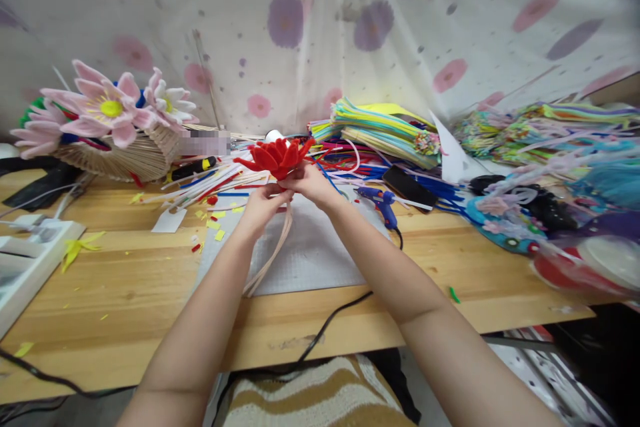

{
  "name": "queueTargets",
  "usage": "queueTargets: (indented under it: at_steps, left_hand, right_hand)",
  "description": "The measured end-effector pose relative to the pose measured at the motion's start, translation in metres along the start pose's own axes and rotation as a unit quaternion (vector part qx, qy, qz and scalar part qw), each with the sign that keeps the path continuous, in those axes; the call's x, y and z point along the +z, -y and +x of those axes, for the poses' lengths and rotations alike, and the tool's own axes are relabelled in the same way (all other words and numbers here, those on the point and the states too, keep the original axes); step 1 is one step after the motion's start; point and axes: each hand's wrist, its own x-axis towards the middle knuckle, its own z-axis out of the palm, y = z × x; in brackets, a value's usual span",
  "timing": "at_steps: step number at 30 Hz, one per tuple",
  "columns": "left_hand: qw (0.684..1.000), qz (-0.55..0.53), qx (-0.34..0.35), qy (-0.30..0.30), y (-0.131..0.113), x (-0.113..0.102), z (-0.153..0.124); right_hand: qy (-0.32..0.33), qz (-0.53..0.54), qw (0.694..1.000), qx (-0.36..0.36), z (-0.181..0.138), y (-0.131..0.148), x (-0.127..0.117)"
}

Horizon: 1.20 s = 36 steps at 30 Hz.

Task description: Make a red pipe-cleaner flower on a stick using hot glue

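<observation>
A red pipe-cleaner flower (pixel 274 159) with layered petals is held up over the middle of the work mat. My left hand (pixel 263 208) is closed around the base of its stems, just under the bloom. Pale, cream-coloured stems (pixel 274 255) hang from that grip and curve down to the left. My right hand (pixel 307 181) pinches the underside of the flower at its right, fingers against the lower petals. The two hands nearly meet below the bloom. Their fingertips partly hide the flower's base.
A grey cutting mat (pixel 320 260) lies beneath, with yellow scraps at its left. A blue glue gun (pixel 381 203) and a black phone (pixel 409 188) are to the right. Bundled pipe cleaners (pixel 385 133) line the back; a basket of pink flowers (pixel 113 110) stands left, above a power strip (pixel 35 257).
</observation>
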Motion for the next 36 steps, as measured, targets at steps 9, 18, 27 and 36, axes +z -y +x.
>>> queueTargets:
  at_steps: [9, 18, 27, 36]
  left_hand:
    - [0.954, -0.286, -0.084, -0.035, -0.035, 0.0, 0.011]
    - [0.949, -0.284, -0.099, -0.088, -0.01, -0.013, -0.001]
    - [0.965, -0.23, -0.109, -0.062, 0.006, -0.017, -0.006]
    - [0.967, -0.234, -0.095, -0.041, 0.011, -0.01, -0.007]
  right_hand:
    - [0.161, -0.197, 0.966, 0.036, 0.023, 0.047, -0.014]
    - [0.159, -0.076, 0.982, 0.071, -0.009, 0.011, -0.026]
    - [0.101, -0.012, 0.994, 0.039, -0.015, -0.004, -0.016]
    - [0.03, 0.097, 0.976, 0.191, -0.009, -0.024, -0.006]
